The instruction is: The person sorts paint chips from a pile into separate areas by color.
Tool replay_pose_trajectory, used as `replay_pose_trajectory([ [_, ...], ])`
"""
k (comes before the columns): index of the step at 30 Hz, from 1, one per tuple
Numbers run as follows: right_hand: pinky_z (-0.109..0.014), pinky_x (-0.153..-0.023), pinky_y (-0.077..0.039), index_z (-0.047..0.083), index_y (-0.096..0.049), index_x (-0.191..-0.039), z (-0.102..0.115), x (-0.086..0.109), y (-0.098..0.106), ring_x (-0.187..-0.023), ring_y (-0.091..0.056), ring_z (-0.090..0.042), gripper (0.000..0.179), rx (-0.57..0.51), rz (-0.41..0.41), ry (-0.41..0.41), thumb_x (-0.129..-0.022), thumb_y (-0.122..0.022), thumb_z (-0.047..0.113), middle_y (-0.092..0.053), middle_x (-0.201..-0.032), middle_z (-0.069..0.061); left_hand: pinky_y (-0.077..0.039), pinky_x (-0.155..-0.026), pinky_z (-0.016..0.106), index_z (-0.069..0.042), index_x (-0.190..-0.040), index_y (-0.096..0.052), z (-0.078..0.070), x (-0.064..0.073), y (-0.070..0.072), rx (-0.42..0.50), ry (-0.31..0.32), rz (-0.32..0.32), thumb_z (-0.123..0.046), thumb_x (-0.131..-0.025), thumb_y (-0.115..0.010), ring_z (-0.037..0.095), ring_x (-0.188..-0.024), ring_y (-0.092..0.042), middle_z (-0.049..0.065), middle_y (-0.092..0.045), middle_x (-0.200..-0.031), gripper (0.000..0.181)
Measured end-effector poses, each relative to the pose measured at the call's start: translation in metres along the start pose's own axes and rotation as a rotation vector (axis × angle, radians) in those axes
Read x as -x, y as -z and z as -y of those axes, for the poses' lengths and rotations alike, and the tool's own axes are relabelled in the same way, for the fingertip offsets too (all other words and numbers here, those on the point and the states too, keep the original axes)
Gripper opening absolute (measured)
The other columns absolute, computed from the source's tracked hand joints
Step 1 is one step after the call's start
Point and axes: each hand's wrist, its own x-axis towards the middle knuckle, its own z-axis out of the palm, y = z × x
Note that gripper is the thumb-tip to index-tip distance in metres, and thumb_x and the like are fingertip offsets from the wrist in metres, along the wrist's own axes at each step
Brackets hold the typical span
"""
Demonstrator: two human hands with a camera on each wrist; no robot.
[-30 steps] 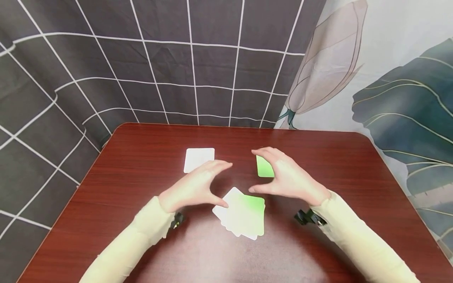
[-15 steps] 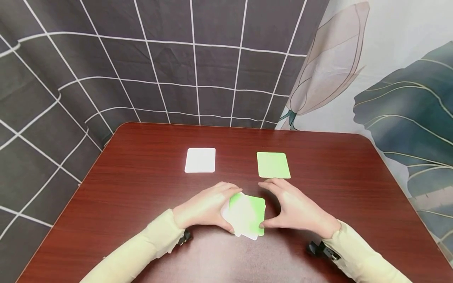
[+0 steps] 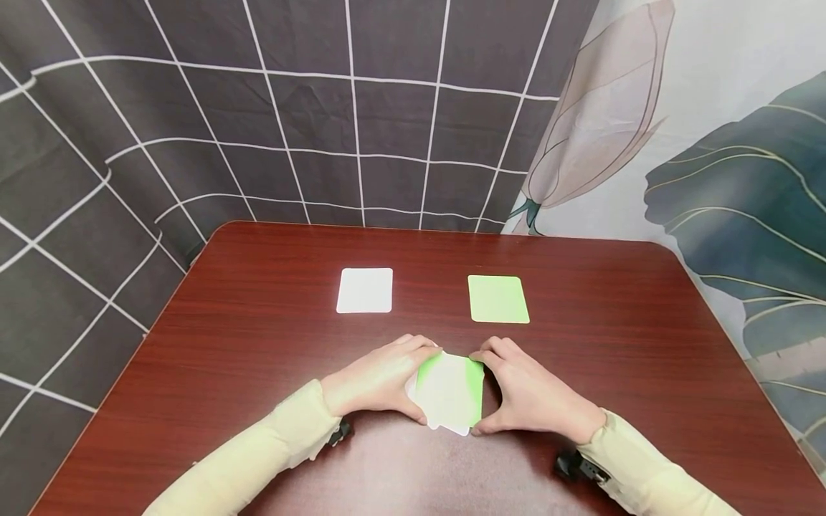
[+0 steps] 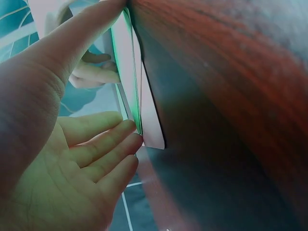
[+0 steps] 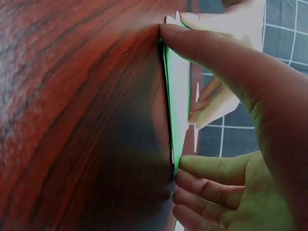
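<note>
Several square cards with rounded corners, green and white, lie in an uneven stack (image 3: 449,393) near the middle of the table. Glare whitens much of the top card. My left hand (image 3: 381,378) holds the stack's left side, thumb at the near edge and fingers at the far edge. From the right, my right hand (image 3: 534,394) spans the stack the same way, thumb by the near corner and fingertips at the far corner. In the right wrist view the green-edged stack (image 5: 178,91) sits between thumb and fingers. Its layers fan slightly apart in the left wrist view.
Behind the stack, a single white card (image 3: 364,291) lies to the left and a single green card (image 3: 499,299) to the right. The reddish-brown wooden table (image 3: 258,287) ends at a dark grid-patterned curtain (image 3: 393,115) and a floral curtain (image 3: 710,165).
Both hands have come down and inward to the stack from above it. The left fingers settled first, then the right hand closed in. The cards look drawn closer together than before.
</note>
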Motion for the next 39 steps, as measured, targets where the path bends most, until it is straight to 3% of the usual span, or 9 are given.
replay_pose_trajectory([
  [11,-0.032,-0.088,-0.049,0.005,-0.063,-0.117,-0.006,-0.001,0.007,-0.103,-0.048,-0.014,0.088,-0.054,-0.03,0.027,-0.049,-0.098,0.048,-0.053,-0.114,0.002,-0.04,-0.107,0.026,0.0,-0.145,-0.051,0.005,-0.003,0.0,-0.044,0.001,-0.012,-0.054,-0.062,-0.094,0.018,-0.125,-0.049,0.004,-0.055,-0.135,0.108],
  [17,-0.034,-0.091,-0.049,0.006,-0.064,-0.12,-0.015,-0.003,0.021,-0.108,-0.052,-0.017,0.088,-0.063,-0.049,0.028,-0.05,-0.099,0.044,-0.054,-0.117,0.001,-0.042,-0.105,0.026,0.0,-0.143,-0.053,0.003,-0.015,0.007,-0.08,-0.021,-0.052,-0.052,-0.063,-0.094,0.019,-0.123,-0.049,0.004,-0.056,-0.134,0.104],
  [21,-0.037,-0.095,-0.048,0.005,-0.062,-0.128,-0.026,-0.007,0.034,-0.112,-0.053,-0.019,0.092,-0.089,-0.025,-0.002,-0.051,-0.099,0.039,-0.054,-0.121,-0.002,-0.042,-0.104,0.025,0.0,-0.143,-0.053,0.004,-0.029,0.013,-0.102,-0.028,-0.069,-0.051,-0.066,-0.093,0.019,-0.124,-0.048,0.004,-0.055,-0.134,0.101],
  [29,-0.047,-0.097,-0.047,0.004,-0.059,-0.136,-0.058,-0.018,0.063,-0.119,-0.048,-0.026,0.092,-0.145,0.057,-0.136,-0.058,-0.098,0.034,-0.052,-0.129,-0.007,-0.038,-0.108,0.025,0.002,-0.145,-0.051,0.007,-0.067,0.027,-0.08,-0.012,-0.077,-0.053,-0.068,-0.092,0.021,-0.128,-0.046,0.007,-0.053,-0.139,0.103],
  [39,-0.052,-0.097,-0.047,-0.003,-0.055,-0.139,-0.088,-0.043,0.088,-0.121,-0.045,-0.034,0.094,-0.011,0.065,-0.177,-0.059,-0.097,0.025,-0.049,-0.132,-0.017,-0.034,-0.109,0.022,0.001,-0.147,-0.049,0.021,-0.122,0.037,-0.123,0.023,-0.095,-0.053,-0.07,-0.09,0.022,-0.128,-0.045,0.008,-0.051,-0.14,0.103],
])
